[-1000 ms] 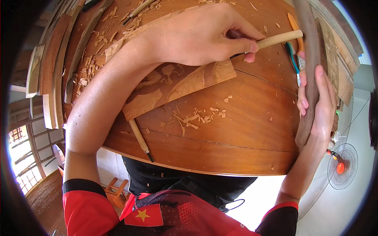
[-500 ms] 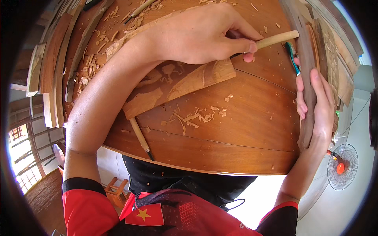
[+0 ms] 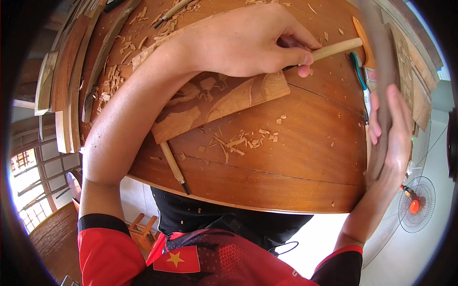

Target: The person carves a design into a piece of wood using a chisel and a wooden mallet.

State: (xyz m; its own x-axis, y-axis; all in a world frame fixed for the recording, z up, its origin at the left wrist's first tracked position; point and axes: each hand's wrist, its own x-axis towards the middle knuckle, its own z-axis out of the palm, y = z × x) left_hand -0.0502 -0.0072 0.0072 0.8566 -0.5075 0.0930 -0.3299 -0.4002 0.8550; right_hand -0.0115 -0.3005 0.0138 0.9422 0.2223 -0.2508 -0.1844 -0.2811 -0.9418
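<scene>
My left hand (image 3: 243,40) reaches across a carved wooden board (image 3: 224,107) and pinches a carving chisel by its pale wooden handle (image 3: 336,48). The chisel's blade end is mostly hidden by my fingers, near the board's right end. Dark recessed areas and lighter raised shapes show on the board, partly under my forearm. My right hand (image 3: 400,128) is wrapped round a long brown wooden bar (image 3: 381,62), blurred by motion. The bar stands a short way right of the chisel's butt, apart from it. A second chisel (image 3: 172,164) sticks out from beside the board's lower left edge.
Shavings (image 3: 238,142) are scattered over the brown table (image 3: 305,167). A teal toothbrush (image 3: 359,71) and an orange-handled brush (image 3: 363,43) lie at the right. Wooden strips (image 3: 67,71) line the left side; another chisel (image 3: 171,12) lies at the far side. A fan (image 3: 416,205) stands beyond, right.
My right hand has swung the wooden bar to the right, away from the chisel's butt, uncovering the orange-handled brush. My left hand keeps its hold on the chisel.
</scene>
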